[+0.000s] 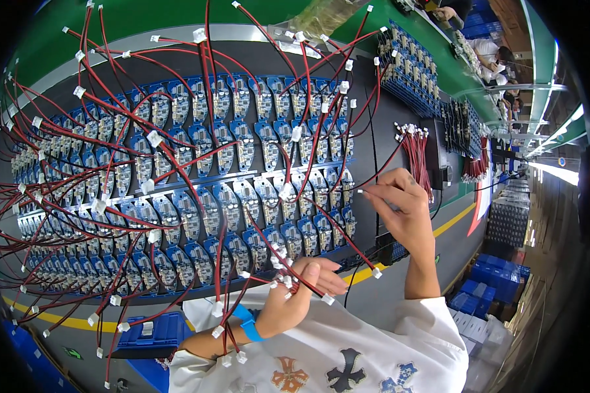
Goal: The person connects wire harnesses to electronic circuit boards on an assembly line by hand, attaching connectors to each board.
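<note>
Rows of blue circuit boards (242, 147) lie on the dark bench in front of me, with red-and-black cables ending in white plugs rising from many of them. Low in the middle, my left hand (301, 291) is curled around a bundle of red-and-black cables (298, 286), whose white plugs stick out by the thumb. A blue band (248, 323) circles that wrist. At the right end of the rows, my right hand (400, 200) pinches thumb against forefinger. A tiny white tip shows at the fingertips, apparently the end of a cable; the rest of it is hidden.
Stacked blue boards (408, 69) stand at the far right of the bench. Nearer lies a bunch of spare cables (416, 154) beside a black box (434, 157). Blue bins (154, 331) sit below the near edge. Other people work farther along.
</note>
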A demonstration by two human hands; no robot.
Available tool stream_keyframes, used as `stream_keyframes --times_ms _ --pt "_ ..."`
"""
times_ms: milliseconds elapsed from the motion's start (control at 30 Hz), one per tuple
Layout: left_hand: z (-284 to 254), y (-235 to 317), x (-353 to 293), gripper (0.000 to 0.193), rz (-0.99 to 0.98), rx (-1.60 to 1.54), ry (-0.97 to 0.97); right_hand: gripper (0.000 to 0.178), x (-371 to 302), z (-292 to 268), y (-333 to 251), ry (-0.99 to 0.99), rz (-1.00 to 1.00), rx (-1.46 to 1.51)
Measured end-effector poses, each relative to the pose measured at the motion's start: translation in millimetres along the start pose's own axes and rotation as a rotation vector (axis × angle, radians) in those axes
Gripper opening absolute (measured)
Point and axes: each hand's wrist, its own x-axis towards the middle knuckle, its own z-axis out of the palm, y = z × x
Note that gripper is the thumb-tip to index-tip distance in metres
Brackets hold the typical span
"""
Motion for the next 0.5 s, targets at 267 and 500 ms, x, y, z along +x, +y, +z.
stream_keyframes --times_ms 267,500 --pt "4 6 0 0.025 -0.096 0.084 0.097 0.017 2 -17 -20 -0.212 -0.344 -0.109" --pt "9 1 9 0.017 0.037 0.01 0.229 0.024 -12 -12 -36 -0.364 -0.469 0.184"
